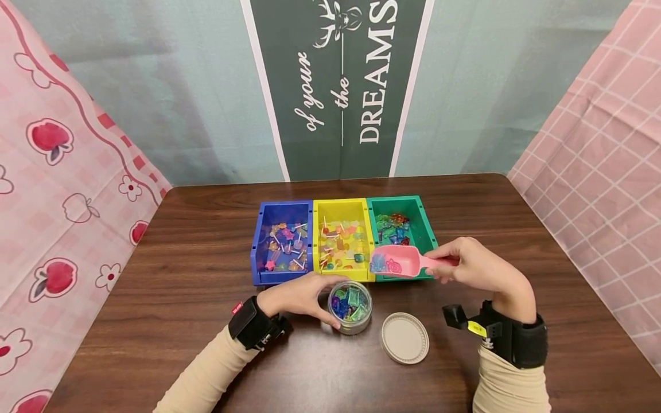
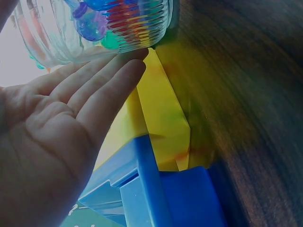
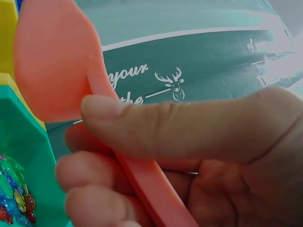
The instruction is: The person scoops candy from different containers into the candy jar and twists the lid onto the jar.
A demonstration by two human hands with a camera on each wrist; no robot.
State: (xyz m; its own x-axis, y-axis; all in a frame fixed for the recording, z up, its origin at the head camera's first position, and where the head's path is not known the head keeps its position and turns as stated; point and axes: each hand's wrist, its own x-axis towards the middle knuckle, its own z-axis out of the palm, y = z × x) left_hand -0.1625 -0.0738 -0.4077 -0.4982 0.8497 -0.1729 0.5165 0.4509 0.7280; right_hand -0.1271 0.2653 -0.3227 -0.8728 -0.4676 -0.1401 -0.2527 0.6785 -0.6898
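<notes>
My right hand (image 1: 472, 264) grips the handle of a pink scoop (image 1: 405, 259), thumb laid along it in the right wrist view. A few translucent blue pieces (image 1: 378, 263) lie at the scoop's front end, which is over the front of the yellow and green bins. With thumb on the near side and fingers behind, my left hand (image 1: 304, 296) holds a clear round jar (image 1: 351, 328). Green, blue and purple translucent charms (image 1: 353, 299) fill much of the jar. In the left wrist view the fingers (image 2: 104, 97) lie fairly straight against the jar's ribbed wall.
Three joined bins stand behind the jar: blue (image 1: 255, 258), yellow (image 1: 341, 205) and green (image 1: 426, 229), each with small colourful charms inside. A round pale lid (image 1: 405, 338) lies on the wooden table (image 1: 196, 275), right of the jar. Printed cloths hang around the table.
</notes>
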